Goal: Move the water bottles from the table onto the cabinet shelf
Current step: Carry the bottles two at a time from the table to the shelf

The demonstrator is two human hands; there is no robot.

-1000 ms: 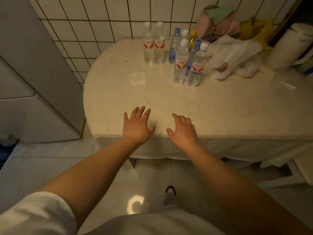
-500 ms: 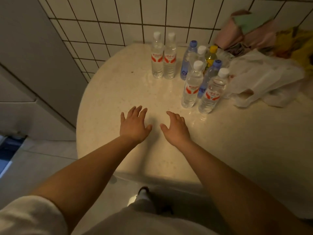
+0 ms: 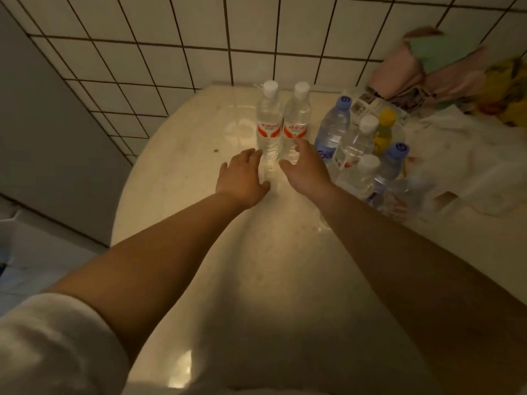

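The water bottles (image 3: 282, 124) stand upright at the back of the surface (image 3: 176, 178), two red-labelled ones side by side near the tiled wall and a tighter cluster just to their right; a second ago both hands lay flat near the front edge, and now they have reached forward to the red-labelled pair, so I judge the first pickup is about to begin and nothing has gone to the shelf yet. The left hand (image 3: 242, 178) and right hand (image 3: 306, 169) are each an open grip, fingers spread, palms down, holding nothing, fingertips at the bases of the two bottles.
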